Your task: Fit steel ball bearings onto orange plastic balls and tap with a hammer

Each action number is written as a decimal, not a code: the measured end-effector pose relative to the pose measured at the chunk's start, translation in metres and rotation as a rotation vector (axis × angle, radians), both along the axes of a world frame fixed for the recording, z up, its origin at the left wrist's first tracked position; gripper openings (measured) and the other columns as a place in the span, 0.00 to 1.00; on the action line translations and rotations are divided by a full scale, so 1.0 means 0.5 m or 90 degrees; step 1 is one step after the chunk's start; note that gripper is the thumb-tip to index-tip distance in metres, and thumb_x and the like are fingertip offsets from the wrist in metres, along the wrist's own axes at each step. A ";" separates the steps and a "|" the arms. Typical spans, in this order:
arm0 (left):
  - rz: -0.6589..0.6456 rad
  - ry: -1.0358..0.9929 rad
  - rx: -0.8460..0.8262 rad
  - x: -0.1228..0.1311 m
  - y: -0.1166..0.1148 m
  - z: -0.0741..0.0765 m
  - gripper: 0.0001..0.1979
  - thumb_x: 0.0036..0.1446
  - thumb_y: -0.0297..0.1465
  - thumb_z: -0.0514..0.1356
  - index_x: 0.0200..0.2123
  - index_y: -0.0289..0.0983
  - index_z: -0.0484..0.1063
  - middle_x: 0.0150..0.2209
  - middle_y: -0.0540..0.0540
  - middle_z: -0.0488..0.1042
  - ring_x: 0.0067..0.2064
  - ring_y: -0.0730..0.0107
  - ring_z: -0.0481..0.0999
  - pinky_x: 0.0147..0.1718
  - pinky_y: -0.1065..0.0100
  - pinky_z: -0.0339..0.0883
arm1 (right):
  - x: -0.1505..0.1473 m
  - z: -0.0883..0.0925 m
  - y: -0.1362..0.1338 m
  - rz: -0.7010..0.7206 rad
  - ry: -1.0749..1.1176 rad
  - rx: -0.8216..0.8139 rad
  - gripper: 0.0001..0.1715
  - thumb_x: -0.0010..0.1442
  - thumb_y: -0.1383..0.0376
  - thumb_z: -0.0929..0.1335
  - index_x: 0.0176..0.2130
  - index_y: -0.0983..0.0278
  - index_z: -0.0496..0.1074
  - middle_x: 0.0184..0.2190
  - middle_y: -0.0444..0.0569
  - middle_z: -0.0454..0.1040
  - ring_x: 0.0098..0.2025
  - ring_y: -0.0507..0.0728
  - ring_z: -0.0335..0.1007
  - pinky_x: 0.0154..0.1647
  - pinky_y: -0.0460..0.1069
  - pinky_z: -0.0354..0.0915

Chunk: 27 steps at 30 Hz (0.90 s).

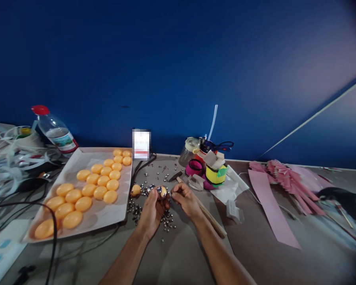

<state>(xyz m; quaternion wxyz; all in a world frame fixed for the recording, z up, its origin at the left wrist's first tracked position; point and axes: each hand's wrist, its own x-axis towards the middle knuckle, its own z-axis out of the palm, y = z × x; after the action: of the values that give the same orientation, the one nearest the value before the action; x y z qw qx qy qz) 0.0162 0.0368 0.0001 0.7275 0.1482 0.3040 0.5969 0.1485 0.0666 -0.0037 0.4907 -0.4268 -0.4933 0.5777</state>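
My left hand [153,209] is closed around an orange ball [163,192] whose surface is partly covered with shiny silver pieces. Just to its right, my right hand [186,200] has thumb and fingertips pinched together beside the ball; whatever lies between them is too small to make out. Loose silver beads [167,223] are scattered on the table below and around the left hand. Another orange ball [135,190] rests left of that hand, next to a cluster of silver pieces [150,189]. A hammer [211,219] lies partly behind my right forearm.
At left, a white tray [99,219] bears rows of orange balls. Behind it stand a red-capped bottle [59,134] and tangled cables [6,166]. Tape rolls [216,175] and a glass jar [189,152] are at back right, pink ribbon [274,213] farther right. A blue wall [178,71] closes the back.
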 end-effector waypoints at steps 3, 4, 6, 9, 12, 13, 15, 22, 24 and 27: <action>0.002 0.004 0.000 0.001 -0.001 0.008 0.15 0.49 0.42 0.63 0.33 0.35 0.71 0.28 0.48 0.72 0.26 0.72 0.69 0.27 0.70 0.63 | -0.001 0.001 -0.001 -0.005 0.006 0.012 0.13 0.44 0.62 0.72 0.29 0.62 0.65 0.23 0.39 0.64 0.22 0.48 0.57 0.24 0.44 0.56; 0.001 0.005 -0.001 0.001 -0.001 0.010 0.16 0.49 0.42 0.63 0.33 0.35 0.71 0.28 0.48 0.72 0.25 0.73 0.69 0.26 0.70 0.63 | -0.002 0.001 0.000 -0.001 -0.014 0.018 0.12 0.44 0.62 0.72 0.29 0.62 0.66 0.23 0.40 0.65 0.23 0.48 0.58 0.26 0.45 0.57; 0.001 0.008 -0.002 0.001 -0.001 0.013 0.16 0.49 0.42 0.63 0.35 0.35 0.71 0.28 0.48 0.72 0.25 0.73 0.69 0.26 0.70 0.63 | -0.001 0.001 0.002 0.013 -0.061 0.026 0.11 0.44 0.61 0.72 0.29 0.63 0.69 0.24 0.42 0.67 0.26 0.50 0.61 0.29 0.47 0.60; 0.011 0.017 0.007 0.000 -0.001 0.011 0.17 0.49 0.42 0.63 0.35 0.35 0.70 0.28 0.48 0.72 0.25 0.73 0.69 0.26 0.70 0.63 | 0.004 0.000 0.007 0.016 -0.095 0.035 0.11 0.46 0.60 0.72 0.30 0.63 0.74 0.26 0.44 0.71 0.29 0.52 0.64 0.33 0.48 0.61; 0.014 0.028 0.019 0.000 -0.001 0.007 0.16 0.50 0.41 0.63 0.35 0.36 0.70 0.28 0.49 0.72 0.25 0.73 0.69 0.26 0.70 0.63 | 0.012 -0.004 0.007 0.014 -0.042 0.008 0.12 0.47 0.59 0.72 0.32 0.63 0.76 0.25 0.44 0.70 0.26 0.50 0.61 0.29 0.46 0.58; 0.012 0.030 0.022 0.001 -0.001 0.007 0.15 0.50 0.41 0.63 0.35 0.36 0.70 0.29 0.49 0.72 0.25 0.73 0.69 0.26 0.70 0.63 | 0.013 -0.005 0.006 0.026 -0.005 -0.010 0.13 0.48 0.58 0.71 0.33 0.63 0.76 0.23 0.43 0.68 0.25 0.49 0.59 0.27 0.45 0.57; 0.005 0.034 0.031 0.002 -0.001 0.008 0.15 0.51 0.41 0.62 0.36 0.35 0.70 0.30 0.48 0.73 0.26 0.72 0.70 0.27 0.70 0.63 | 0.013 -0.005 0.002 0.054 0.074 -0.037 0.15 0.50 0.57 0.70 0.35 0.64 0.76 0.21 0.42 0.66 0.23 0.48 0.57 0.25 0.45 0.56; 0.015 0.048 0.038 0.007 0.001 0.007 0.14 0.51 0.42 0.62 0.34 0.37 0.69 0.32 0.47 0.73 0.33 0.66 0.73 0.30 0.67 0.65 | -0.023 0.009 -0.015 0.023 0.056 0.001 0.12 0.49 0.59 0.71 0.33 0.62 0.71 0.21 0.40 0.65 0.19 0.48 0.57 0.21 0.45 0.58; 0.032 0.059 0.022 0.007 0.001 0.001 0.15 0.51 0.41 0.62 0.36 0.37 0.69 0.32 0.48 0.73 0.33 0.67 0.73 0.31 0.67 0.66 | -0.028 0.011 -0.020 -0.001 -0.009 0.059 0.07 0.51 0.62 0.70 0.30 0.63 0.70 0.24 0.42 0.67 0.22 0.48 0.60 0.23 0.45 0.59; 0.050 0.086 0.017 0.007 0.001 -0.007 0.16 0.50 0.41 0.63 0.39 0.38 0.69 0.33 0.49 0.73 0.33 0.68 0.72 0.31 0.68 0.66 | -0.030 0.012 -0.024 -0.009 -0.068 0.149 0.02 0.51 0.66 0.69 0.28 0.63 0.71 0.30 0.45 0.66 0.31 0.52 0.64 0.31 0.46 0.63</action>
<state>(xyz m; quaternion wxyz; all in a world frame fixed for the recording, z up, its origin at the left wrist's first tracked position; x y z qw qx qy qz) 0.0197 0.0373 -0.0036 0.6795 0.1857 0.3499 0.6175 0.1337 0.0545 0.0022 0.5143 -0.4000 -0.5800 0.4890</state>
